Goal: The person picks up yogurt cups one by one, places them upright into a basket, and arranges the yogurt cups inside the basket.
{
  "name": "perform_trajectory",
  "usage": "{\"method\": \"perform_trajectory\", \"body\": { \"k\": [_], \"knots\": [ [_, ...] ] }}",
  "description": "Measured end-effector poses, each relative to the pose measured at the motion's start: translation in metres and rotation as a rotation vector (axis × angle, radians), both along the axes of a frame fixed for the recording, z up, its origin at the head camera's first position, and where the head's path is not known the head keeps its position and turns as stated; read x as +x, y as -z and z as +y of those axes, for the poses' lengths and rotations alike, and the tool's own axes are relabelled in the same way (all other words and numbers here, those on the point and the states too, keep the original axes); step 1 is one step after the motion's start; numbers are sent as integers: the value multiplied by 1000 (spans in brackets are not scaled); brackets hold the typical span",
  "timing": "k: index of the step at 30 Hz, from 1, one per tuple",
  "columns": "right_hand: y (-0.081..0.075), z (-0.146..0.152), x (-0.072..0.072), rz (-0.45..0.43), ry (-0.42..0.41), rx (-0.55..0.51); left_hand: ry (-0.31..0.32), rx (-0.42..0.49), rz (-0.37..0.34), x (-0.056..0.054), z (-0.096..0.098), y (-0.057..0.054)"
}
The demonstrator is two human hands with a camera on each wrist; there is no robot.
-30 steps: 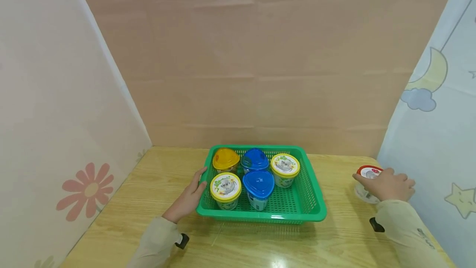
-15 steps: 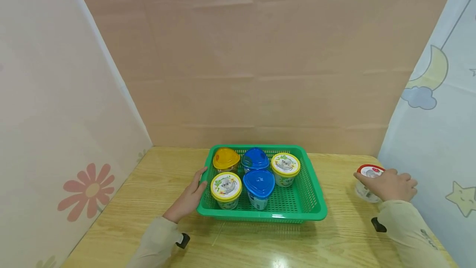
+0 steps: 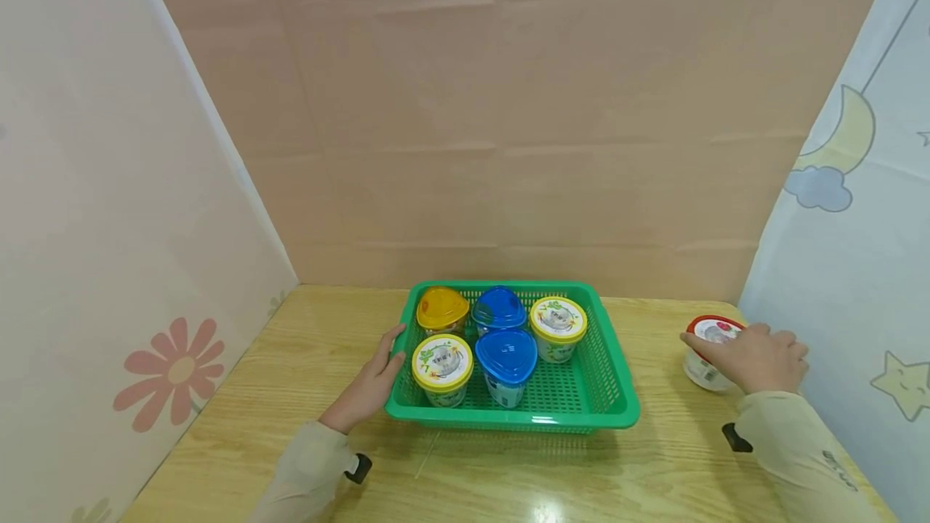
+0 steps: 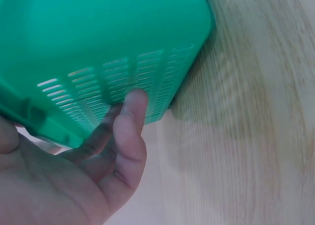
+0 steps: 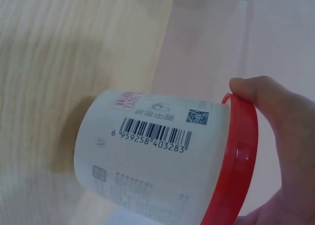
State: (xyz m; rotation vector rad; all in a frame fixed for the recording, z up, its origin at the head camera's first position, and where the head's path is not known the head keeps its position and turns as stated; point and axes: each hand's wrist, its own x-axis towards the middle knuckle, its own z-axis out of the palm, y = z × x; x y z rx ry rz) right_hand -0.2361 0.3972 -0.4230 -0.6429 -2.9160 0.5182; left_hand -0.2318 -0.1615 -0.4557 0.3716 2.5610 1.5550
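Observation:
In the head view, a green plastic basket holds several lidded tubs. My left hand grips its left rim; the left wrist view has the fingers against the slotted outer wall. To the right of the basket, my right hand holds a white round tub by its red lid. A barcode faces the right wrist camera. The thumb presses the lid's edge; the other fingers are mostly hidden. Whether the tub's base touches the table, I cannot tell.
Inside the basket stand two yellow-lidded tubs, two blue-lidded tubs and one orange-lidded tub. They fill its left and back; the front right floor shows bare. A wooden table lies beneath, with a brown backdrop behind.
The red-lidded tub has shifted slightly left and back in my right hand, and its side looks whiter now. My left hand and the basket have stayed in place.

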Motion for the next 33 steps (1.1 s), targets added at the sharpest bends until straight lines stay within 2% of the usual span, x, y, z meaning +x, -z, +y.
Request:
{"method": "perform_trajectory", "body": {
  "k": [7,17,25,33],
  "knots": [
    [-17,-19,7,85,-82,36,-8,-17,0,0,1,-1],
    [-47,-50,16,177,-147,44,1,-13,5,1,3,-4],
    [-67,-70,23,189,-178,45,-12,-14,3,0,3,-4],
    [-77,-91,29,237,-226,47,-17,-23,-9,0,2,-1]
  ]
}}
